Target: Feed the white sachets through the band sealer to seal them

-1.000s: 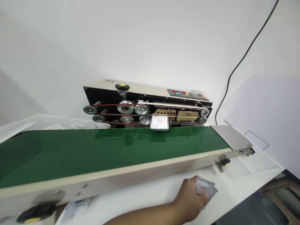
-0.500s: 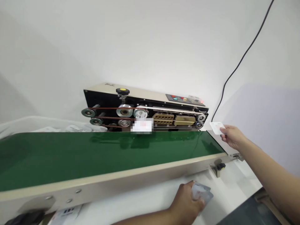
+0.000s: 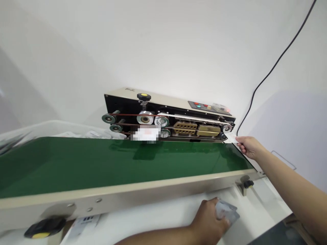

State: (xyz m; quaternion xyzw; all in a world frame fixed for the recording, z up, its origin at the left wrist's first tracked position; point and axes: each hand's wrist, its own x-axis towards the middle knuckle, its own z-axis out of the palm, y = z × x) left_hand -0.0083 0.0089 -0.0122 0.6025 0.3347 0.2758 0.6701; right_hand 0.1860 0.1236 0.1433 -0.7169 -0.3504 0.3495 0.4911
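My right hand (image 3: 248, 147) pinches a small white packet (image 3: 231, 137) by its edge, beside the right end of the band sealer (image 3: 168, 115). The packet's far edge lies close to the small end rollers; I cannot tell whether it is between them. Below the conveyor's front rail, my left hand (image 3: 211, 219) grips a small bunch of greyish, partly clear packets (image 3: 227, 211). Another white packet (image 3: 147, 133), blurred out in part, hangs at the sealer's rollers above the green conveyor belt (image 3: 84, 166).
Several packets (image 3: 98, 134) lie in clear plastic behind the belt's left part. Black knobs (image 3: 46, 226) sit under the front rail. A printed packet (image 3: 83, 226) lies below the rail at left. A black cable (image 3: 270, 71) runs down the wall.
My right hand has brought its packet up to the sealer's right end. The packet at the rollers has travelled left along the sealer. My left hand keeps its bunch; the view has shifted slightly.
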